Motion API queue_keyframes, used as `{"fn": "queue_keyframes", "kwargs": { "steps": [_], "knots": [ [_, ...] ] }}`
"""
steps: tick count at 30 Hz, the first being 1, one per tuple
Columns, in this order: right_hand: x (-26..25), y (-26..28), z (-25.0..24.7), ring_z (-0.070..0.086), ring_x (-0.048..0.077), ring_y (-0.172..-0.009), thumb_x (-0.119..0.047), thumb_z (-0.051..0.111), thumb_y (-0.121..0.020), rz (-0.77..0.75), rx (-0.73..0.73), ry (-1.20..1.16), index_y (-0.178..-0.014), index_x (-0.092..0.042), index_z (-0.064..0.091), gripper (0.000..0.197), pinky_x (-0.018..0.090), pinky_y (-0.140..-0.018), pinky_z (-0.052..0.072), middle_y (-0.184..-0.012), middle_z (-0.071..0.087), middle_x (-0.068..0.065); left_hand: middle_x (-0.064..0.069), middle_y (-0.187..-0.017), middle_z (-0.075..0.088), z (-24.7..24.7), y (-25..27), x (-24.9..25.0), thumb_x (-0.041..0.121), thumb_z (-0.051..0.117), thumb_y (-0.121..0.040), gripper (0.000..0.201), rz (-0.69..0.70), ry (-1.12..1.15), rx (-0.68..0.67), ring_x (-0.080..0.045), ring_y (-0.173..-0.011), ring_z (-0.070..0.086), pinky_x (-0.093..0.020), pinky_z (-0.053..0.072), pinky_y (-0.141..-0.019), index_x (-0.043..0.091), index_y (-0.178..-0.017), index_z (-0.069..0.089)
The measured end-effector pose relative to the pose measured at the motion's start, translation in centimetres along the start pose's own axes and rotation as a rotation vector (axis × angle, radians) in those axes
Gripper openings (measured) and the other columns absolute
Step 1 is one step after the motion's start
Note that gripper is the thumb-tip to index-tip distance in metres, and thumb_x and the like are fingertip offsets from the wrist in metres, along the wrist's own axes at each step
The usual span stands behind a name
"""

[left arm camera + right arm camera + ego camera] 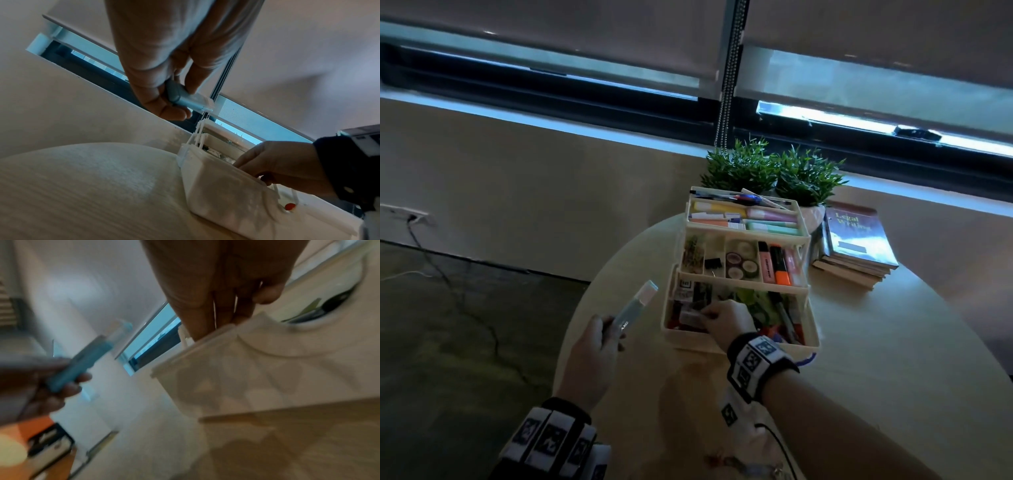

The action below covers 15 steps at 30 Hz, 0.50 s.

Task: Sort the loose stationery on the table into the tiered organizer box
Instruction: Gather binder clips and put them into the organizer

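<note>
**Head view: blue cutter in your left hand, right hand in the bottom tier**

Head camera: your left hand (599,346) grips a pale blue cutter-shaped tool (633,306) by its lower end, held in the air left of the organizer box (812,342). The box stands open on the round table (876,342), its three tiers stepped back toward the window. Your right hand (726,323) reaches into the bottom tier, fingers curled around a small pale item (690,317) at its left side; what that item is you cannot tell. Pens lie in the top tier, tape rolls (741,263) and highlighters (779,265) in the middle one. Two potted plants (774,171) and a stack of books (859,243) sit behind the box.

Left wrist camera: your thumb and fingers (162,100) pinch the blue tool (189,100) above the table. Below, your right hand (283,164) dips over the box's near wall (226,191).

Right wrist camera: blurred. Your fingers (207,321) go down inside the box rim (197,344); what they hold is hidden. At left, your left hand (30,386) clasps the blue tool (82,363).
</note>
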State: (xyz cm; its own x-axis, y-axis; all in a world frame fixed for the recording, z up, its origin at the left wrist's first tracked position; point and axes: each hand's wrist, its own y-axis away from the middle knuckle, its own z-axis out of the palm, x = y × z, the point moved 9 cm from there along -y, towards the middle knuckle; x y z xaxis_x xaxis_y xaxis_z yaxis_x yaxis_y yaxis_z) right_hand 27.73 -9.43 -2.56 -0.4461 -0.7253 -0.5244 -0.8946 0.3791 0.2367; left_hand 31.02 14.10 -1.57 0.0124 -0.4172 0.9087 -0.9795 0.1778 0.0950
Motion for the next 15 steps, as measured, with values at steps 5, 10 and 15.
{"fn": "queue_keyframes", "kwargs": {
  "steps": [5, 10, 15],
  "knots": [
    [-0.2, -0.4, 0.3, 0.063, 0.021, -0.076, -0.039, 0.054, -0.088, 0.019, -0.096, 0.163, -0.076, -0.013, 0.072, 0.033, 0.030, -0.069, 0.054, -0.077, 0.067, 0.003, 0.003, -0.084, 0.060, 0.5, -0.2, 1.3, 0.017, 0.046, -0.096, 0.007, 0.038, -0.002, -0.032, -0.017, -0.078, 0.061, -0.029, 0.050, -0.066, 0.017, -0.101, 0.051],
    [2.9, 0.3, -8.2, 0.063, 0.026, -0.084, -0.030, 0.051, -0.088, 0.028, 0.289, 0.104, -0.086, -0.012, 0.071, 0.027, 0.031, -0.072, 0.051, -0.089, 0.069, 0.009, 0.004, -0.082, 0.067, 2.2, -0.6, 5.4, 0.019, 0.053, -0.093, 0.007, 0.159, -0.126, -0.061, -0.012, -0.075, 0.064, -0.019, 0.046, -0.061, 0.020, -0.098, 0.058],
    [9.1, 0.3, -14.3, 0.056, 0.030, -0.101, -0.020, 0.051, -0.088, 0.238, 0.455, 0.121, -0.102, -0.007, 0.068, 0.026, 0.032, -0.086, 0.046, -0.108, 0.059, 0.014, 0.000, -0.080, 0.070, 6.3, -0.8, 11.7, 0.016, 0.059, -0.090, 0.020, 0.377, -0.291, -0.083, -0.015, -0.065, 0.063, -0.015, 0.045, -0.054, 0.012, -0.108, 0.066]
  ]
}}
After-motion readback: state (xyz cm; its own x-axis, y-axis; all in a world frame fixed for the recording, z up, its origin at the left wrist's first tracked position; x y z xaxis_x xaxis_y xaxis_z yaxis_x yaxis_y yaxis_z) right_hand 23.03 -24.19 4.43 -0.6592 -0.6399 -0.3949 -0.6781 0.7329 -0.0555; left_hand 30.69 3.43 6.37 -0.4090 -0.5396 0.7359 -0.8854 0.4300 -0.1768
